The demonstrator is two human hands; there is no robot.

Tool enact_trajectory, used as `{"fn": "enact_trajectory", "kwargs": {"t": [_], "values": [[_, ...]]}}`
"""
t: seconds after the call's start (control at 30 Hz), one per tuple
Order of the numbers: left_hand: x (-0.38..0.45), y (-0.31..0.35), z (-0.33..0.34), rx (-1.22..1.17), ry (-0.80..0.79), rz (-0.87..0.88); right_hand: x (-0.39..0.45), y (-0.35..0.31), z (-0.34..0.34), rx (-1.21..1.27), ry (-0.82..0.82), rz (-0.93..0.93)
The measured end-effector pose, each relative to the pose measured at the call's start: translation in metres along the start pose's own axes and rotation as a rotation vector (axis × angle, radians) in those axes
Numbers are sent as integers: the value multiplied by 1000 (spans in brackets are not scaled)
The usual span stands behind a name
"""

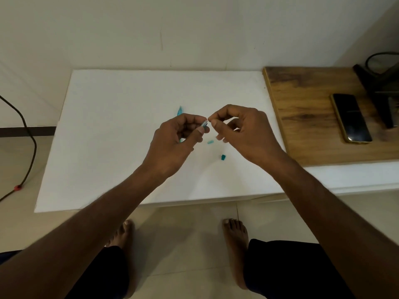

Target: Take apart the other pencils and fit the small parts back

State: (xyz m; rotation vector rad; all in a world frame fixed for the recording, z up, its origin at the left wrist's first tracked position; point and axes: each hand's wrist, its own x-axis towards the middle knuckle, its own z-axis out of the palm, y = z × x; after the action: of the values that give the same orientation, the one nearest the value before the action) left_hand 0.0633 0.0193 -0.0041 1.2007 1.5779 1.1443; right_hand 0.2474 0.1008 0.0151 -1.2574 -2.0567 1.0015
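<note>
My left hand point(174, 139) hovers over the white board point(112, 134) and grips a clear pen barrel point(204, 123) between thumb and fingers, its open end pointing right. My right hand point(241, 130) sits just to the right, thumb and forefinger pinched together at the barrel's end; whatever they pinch is too small to make out. A teal pen piece point(179, 111) lies on the board behind my left hand. A small light-teal piece point(210, 142) and a dark-teal cap point(223, 157) lie on the board below my hands.
A wooden top point(302, 108) adjoins the board on the right, with a black phone point(350, 117) and a dark stand point(380, 83) on it. A black cable point(28, 134) runs down the floor at left. My bare feet stand on tiles below the board's front edge.
</note>
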Motion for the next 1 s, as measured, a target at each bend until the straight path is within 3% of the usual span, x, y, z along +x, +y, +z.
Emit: {"fn": "enact_trajectory", "kwargs": {"t": [0.13,0.23,0.53,0.73,0.8,0.9,1.0], "values": [[0,-2,-3,-118,-4,-46,15,32,-18,-329,125,-41],[0,-2,-4,-180,-8,-42,20,59,-9,-532,-84,25],[3,-6,-7,-231,-18,-81,24,58,20,-537,-161,-87],[3,-8,-8,-257,-16,-104,25,47,28,-638,-206,-39],[2,-7,-9,-259,-17,-103,23,42,26,-511,-136,-23],[2,-6,-10,-239,-11,-86,24,24,13,139,77,174],[2,-4,-10,-222,-3,-67,20,7,2,685,51,221]]}}
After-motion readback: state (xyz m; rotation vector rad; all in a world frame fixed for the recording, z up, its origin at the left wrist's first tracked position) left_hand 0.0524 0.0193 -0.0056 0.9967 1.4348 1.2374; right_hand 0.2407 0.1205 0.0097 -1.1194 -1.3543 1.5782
